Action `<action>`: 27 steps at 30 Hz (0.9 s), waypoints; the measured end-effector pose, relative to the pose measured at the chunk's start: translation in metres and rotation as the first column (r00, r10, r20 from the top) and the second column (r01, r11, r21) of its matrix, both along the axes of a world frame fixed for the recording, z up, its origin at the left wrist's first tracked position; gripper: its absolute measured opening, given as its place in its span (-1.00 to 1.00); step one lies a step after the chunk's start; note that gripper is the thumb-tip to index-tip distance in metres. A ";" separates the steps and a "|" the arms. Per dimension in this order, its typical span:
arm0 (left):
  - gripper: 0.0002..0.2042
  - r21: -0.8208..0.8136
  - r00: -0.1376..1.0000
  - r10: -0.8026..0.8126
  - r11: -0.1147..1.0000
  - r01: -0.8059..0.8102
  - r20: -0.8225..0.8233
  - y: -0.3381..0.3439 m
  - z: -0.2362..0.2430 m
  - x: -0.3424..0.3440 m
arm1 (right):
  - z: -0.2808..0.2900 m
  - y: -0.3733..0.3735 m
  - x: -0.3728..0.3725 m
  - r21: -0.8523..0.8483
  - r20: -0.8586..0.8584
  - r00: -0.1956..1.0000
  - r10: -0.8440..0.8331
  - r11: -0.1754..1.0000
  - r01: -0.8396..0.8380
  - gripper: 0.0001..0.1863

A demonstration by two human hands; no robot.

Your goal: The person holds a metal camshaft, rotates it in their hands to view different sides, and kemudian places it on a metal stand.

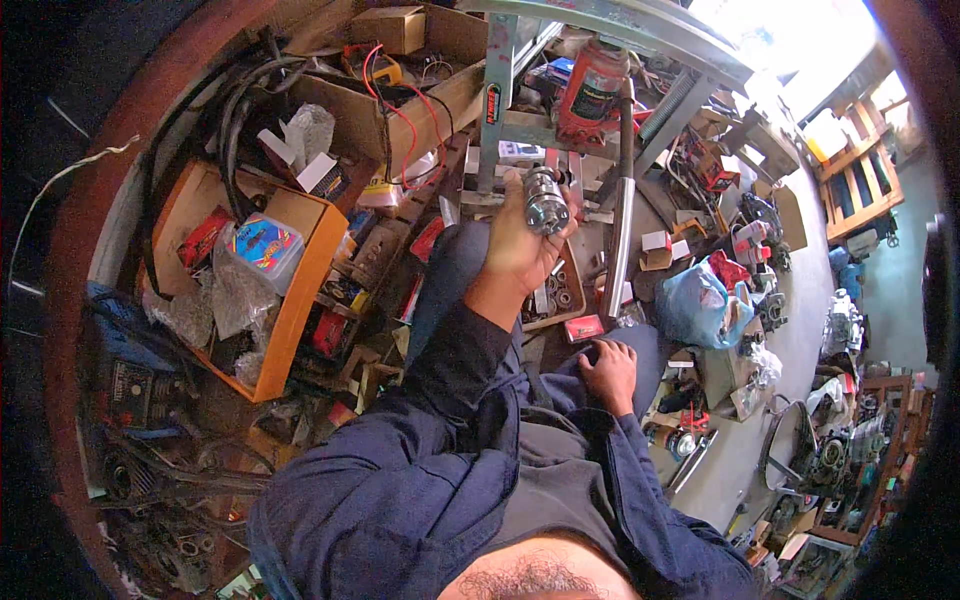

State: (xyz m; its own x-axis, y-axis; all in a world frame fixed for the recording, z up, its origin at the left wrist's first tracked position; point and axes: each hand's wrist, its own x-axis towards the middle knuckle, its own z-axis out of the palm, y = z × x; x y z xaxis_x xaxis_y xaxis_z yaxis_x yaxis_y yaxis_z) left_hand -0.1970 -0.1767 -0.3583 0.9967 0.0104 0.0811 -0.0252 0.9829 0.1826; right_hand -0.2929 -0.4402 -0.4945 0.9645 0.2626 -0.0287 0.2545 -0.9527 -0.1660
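Note:
My left hand [514,242] is raised in front of me, its fingers wrapped round a shiny, ridged, cylindrical metal machine part [545,200]. The part stands out above the palm, and its exact kind is unclear. My right hand [610,376] lies on my right knee with its fingers loosely spread and nothing in it. Just beyond that hand is a small red box [583,328]. Below the held part, a shallow tray [571,270] with metal rings and small pieces is partly hidden by my left hand.
A green metal stand frame [497,100] rises ahead, with a red bottle jack [597,90] and a long metal bar [620,240] by it. At left are an orange-sided box [290,335] and a cardboard carton [345,120] with wires. A blue plastic bag [690,305] lies at right.

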 end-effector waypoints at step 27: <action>-0.51 0.103 0.964 -0.210 0.968 0.229 -0.166 0.054 -0.125 0.030 | -0.031 -0.110 0.002 0.335 -0.062 0.948 -0.311 0.889 0.313 -0.44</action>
